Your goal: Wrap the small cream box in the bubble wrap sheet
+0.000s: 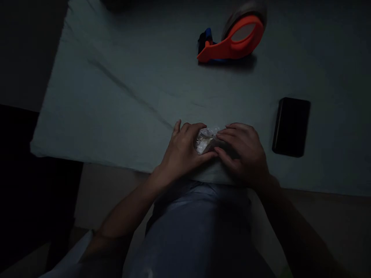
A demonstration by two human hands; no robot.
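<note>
Near the front edge of the table, a small bundle in clear, crinkled plastic wrap (pixel 205 139) lies between both hands. My left hand (pixel 185 148) curves around its left side, with the thumb along the near side and the fingers at the far side. From the right, my right hand (pixel 245 148) has its fingertips and thumb on the bundle. What is inside the plastic is too dark to make out, and the right fingers hide part of it.
An orange tape dispenser (pixel 223 50) with a roll of tape stands at the back of the cloth-covered table (pixel 121 127). To the right lies a black rectangular object (pixel 292 127), perhaps a phone or case. A dark thing (pixel 114 4) is cut off at the top edge.
</note>
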